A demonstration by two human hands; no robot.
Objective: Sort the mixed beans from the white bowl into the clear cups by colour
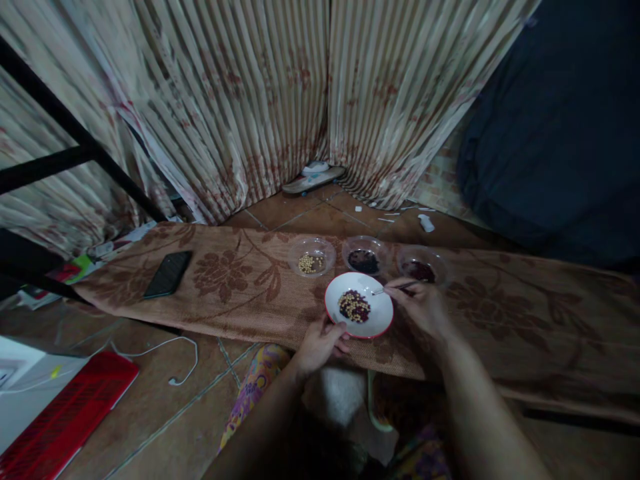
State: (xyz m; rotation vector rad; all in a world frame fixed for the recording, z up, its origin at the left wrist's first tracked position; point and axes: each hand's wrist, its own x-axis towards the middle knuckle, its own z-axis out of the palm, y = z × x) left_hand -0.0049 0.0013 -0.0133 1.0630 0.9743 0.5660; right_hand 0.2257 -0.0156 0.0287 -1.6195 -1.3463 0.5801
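Running past the left edge, the red rack point(70, 413) is cut off, and what it belongs to is hard to make out. Of the left hand point(317, 345), some fingers are lost beneath the bowl point(381, 319), so I cannot tell whether its base rests on the cloth point(285, 317) or is lifted. The left tub point(326, 259) shows pale beans point(310, 264); the middle tub point(367, 242) holds dark ones, its near edge close behind the bowl. The near side of the right tub point(425, 253), with dark red beans in it, is covered by the right hand point(413, 300), which is blurred along its outer side. Both forearms leave the view below.

The left thumb lies on the bowl's near rim with the other fingers curled under it, clamping that edge. The right fingertips are together, pinched on a thin tool point(379, 291); whether its end is forked is too small to tell.

The bowl sits near the cloth's front edge, before the tubs, round and opening upward, mixed pale and dark red beans left of its middle. The tool's long axis runs crosswise, its tip pointing left over the bowl's right inner side; contact cannot be judged.
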